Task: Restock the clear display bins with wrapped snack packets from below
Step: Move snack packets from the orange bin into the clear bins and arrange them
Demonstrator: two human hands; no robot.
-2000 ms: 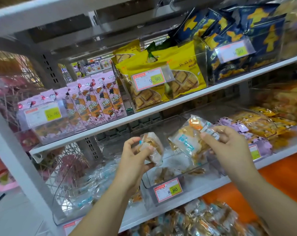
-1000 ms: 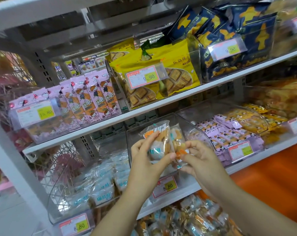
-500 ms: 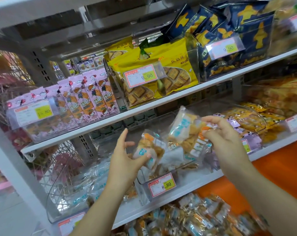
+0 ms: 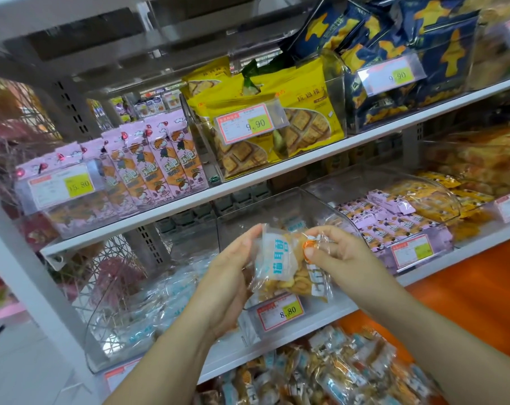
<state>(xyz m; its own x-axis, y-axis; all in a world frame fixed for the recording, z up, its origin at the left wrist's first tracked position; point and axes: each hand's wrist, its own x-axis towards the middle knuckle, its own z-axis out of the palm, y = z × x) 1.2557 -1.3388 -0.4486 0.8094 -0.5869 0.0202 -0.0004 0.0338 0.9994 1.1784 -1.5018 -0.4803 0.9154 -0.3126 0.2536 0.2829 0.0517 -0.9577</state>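
The left hand point(image 4: 228, 277) and right hand point(image 4: 337, 254) are back together, grips clamped on the snack packets point(image 4: 277, 260), not yet released into the clear bin point(image 4: 280, 204).

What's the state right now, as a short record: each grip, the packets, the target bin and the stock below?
left grip: holds blue-lettered packet
right grip: pinches second packet near its orange-marked top
packets: side by side, touching, held in front of the bin, not yet inside
bin: clear, middle shelf, tag reads 8.80
stock: more wrapped packets on the shelf below
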